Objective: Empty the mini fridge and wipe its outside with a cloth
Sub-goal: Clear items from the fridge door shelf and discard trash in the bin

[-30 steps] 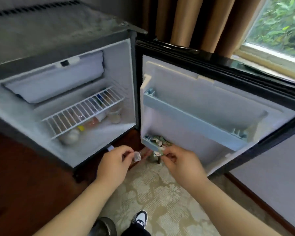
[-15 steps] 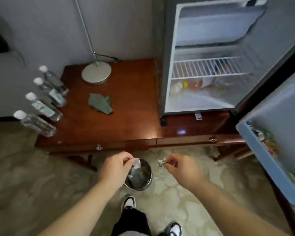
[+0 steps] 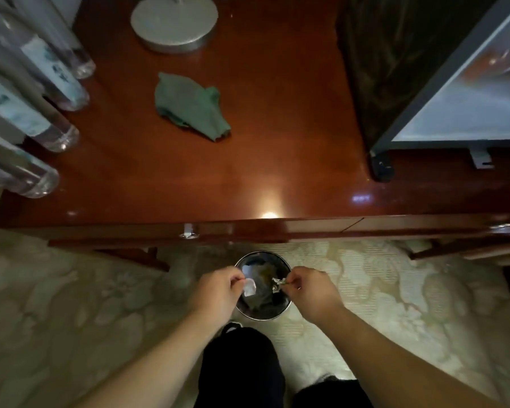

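Fridge (image 3: pixel 468 119) now cropped; left hand (image 3: pixel 215 293), right hand (image 3: pixel 311 293) pinch scraps (image 3: pixel 250 288) over bin (image 3: pixel 261 315).

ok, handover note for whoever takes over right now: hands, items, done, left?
Left hand pinches a white scrap; right hand pinches a crumpled wrapper. Both are over the bin on the floor, which already holds rubbish.
Cloth lies unused on the desk. Fridge stands open on the desk's right end; its inside is too blurred to judge.
Done: scraps brought to the bin, not yet dropped.
Left: drop both, check the fridge for more, wipe its outside.
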A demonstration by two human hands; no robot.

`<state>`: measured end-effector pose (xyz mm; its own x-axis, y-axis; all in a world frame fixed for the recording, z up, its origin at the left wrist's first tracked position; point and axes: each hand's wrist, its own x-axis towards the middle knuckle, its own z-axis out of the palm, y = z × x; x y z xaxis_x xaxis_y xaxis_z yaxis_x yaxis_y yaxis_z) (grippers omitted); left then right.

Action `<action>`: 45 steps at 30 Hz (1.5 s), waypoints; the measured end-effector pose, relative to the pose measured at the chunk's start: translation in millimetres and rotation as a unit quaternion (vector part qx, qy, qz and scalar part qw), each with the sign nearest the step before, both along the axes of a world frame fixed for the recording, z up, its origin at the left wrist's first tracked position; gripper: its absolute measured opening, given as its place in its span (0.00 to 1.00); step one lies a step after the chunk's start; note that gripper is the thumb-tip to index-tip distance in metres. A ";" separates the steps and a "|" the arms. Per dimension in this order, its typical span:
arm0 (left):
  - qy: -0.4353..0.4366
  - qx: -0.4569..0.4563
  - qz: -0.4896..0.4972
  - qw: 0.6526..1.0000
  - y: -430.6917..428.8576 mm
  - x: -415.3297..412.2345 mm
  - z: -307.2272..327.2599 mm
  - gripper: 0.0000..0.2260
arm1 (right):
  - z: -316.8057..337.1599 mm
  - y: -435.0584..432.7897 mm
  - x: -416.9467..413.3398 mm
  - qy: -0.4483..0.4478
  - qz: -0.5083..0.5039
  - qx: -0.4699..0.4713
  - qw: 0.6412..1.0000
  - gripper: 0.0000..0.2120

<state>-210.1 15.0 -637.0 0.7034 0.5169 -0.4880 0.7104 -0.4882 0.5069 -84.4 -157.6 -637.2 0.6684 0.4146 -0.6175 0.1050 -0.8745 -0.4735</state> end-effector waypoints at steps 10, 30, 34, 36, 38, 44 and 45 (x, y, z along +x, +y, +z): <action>0.029 -0.023 -0.052 0.998 6.9 12.0 -151.9 0.07 | -149.4 13.2 5.1 0.000 0.040 -0.051 0.998 0.08; -0.080 -0.020 -0.248 0.965 -10.5 41.8 240.8 0.18 | 262.6 -72.6 -2.1 -0.101 -0.111 0.002 0.989 0.21; -0.133 0.008 -0.326 0.936 -22.2 80.6 283.1 0.19 | 309.8 -98.7 0.1 -0.163 -0.164 0.020 0.973 0.21; -0.152 0.014 -0.357 0.922 -38.0 99.4 294.0 0.18 | 322.9 -119.8 -2.4 -0.181 -0.195 0.021 0.964 0.21; -0.161 0.017 -0.386 0.908 -61.6 117.3 303.1 0.17 | 331.9 -146.5 -5.6 -0.196 -0.228 0.018 0.954 0.22; -0.182 0.022 -0.466 0.866 -151.8 161.7 323.1 0.19 | 353.8 -244.8 -10.8 -0.219 -0.328 -0.005 0.919 0.22; -0.183 0.023 -0.475 0.860 -168.5 169.9 326.5 0.19 | 357.4 -262.4 -10.3 -0.224 -0.341 -0.008 0.913 0.22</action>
<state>-40.2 -153.5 -310.5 0.9210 -0.3641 -0.1383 -0.2239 -0.7856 0.5769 -94.7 -420.0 -279.9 0.9549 -0.1994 -0.2201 -0.2863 -0.8149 -0.5039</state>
